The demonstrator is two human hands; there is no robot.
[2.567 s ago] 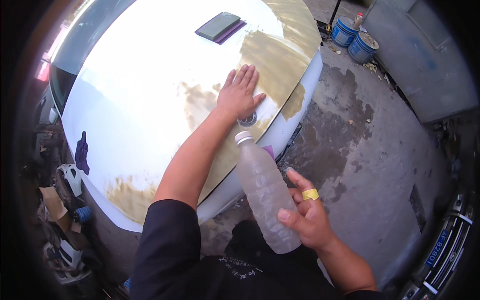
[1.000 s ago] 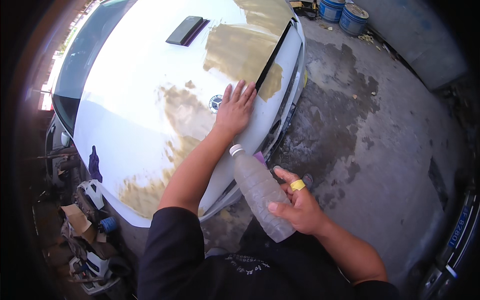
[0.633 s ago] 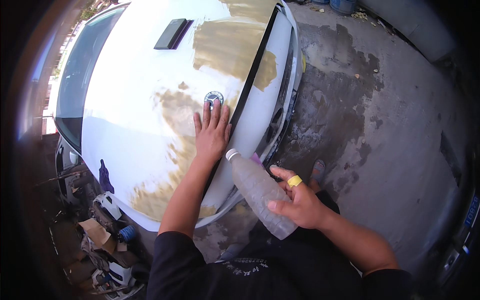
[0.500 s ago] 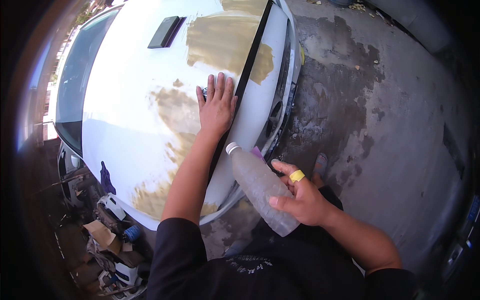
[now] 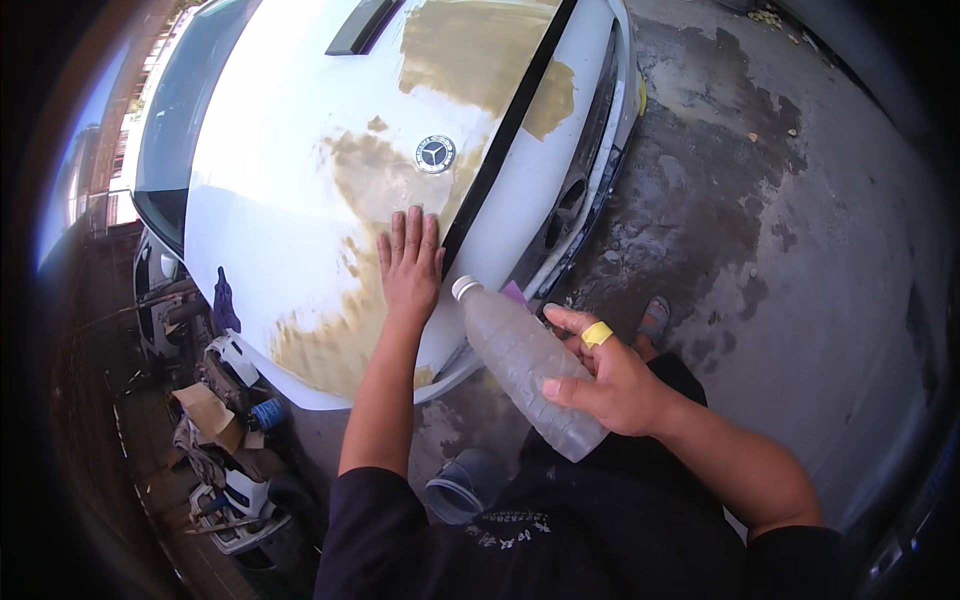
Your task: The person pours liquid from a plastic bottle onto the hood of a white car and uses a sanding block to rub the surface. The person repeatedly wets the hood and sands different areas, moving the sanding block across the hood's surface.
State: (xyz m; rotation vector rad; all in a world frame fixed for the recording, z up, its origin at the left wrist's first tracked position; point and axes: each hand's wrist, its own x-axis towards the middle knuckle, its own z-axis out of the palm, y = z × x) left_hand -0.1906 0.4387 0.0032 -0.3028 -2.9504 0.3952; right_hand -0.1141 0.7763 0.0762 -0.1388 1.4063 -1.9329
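My left hand (image 5: pixel 409 278) lies flat on the front of a white car hood (image 5: pixel 255 220), fingers stretched out, over a tan filler patch (image 5: pixel 345 330) near the black strip along the hood's edge. A round emblem (image 5: pixel 435 154) sits just beyond my fingertips. In my right hand (image 5: pixel 615 385) is a cloudy plastic bottle (image 5: pixel 525 360) with a white cap, tilted so the cap points up and left toward the hood. Behind the bottle a purple sheet (image 5: pixel 515 293) peeks out; how it is held is hidden. Yellow tape (image 5: pixel 597 334) wraps one right finger.
Farther up the hood lie a dark flat block (image 5: pixel 363 27) and another tan patch (image 5: pixel 470 50). A dark cloth (image 5: pixel 226 300) rests at the hood's left edge. Car parts and a cardboard piece (image 5: pixel 208 415) clutter the lower left. A grey bucket (image 5: pixel 466 487) stands near my body.
My left hand has slid down the hood toward me, uncovering the round emblem. The view has shifted, and the bucket has come into sight. The bottle stays in my right hand.
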